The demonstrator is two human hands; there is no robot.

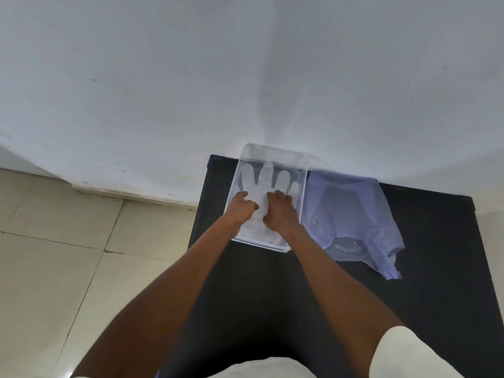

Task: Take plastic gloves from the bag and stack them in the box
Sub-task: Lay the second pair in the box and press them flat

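A clear plastic box (303, 186) stands on the black table, against the white wall. Translucent white plastic gloves (268, 174) lie flat inside it, fingers pointing toward the wall. Both hands are inside the box on the glove stack. My left hand (241, 205) rests on the left part of the palm area with fingers curled down. My right hand (279, 211) presses on the middle of the palm area, fingers bent onto the plastic. Right of the box lies the crumpled pale blue plastic bag (351, 214), with neither hand touching it.
The black table (436, 241) runs from the wall toward me, with bare surface to the right of the bag and in front of the box. Beige floor tiles (68, 255) lie to the left of the table's edge. The white wall (245, 77) rises directly behind the box.
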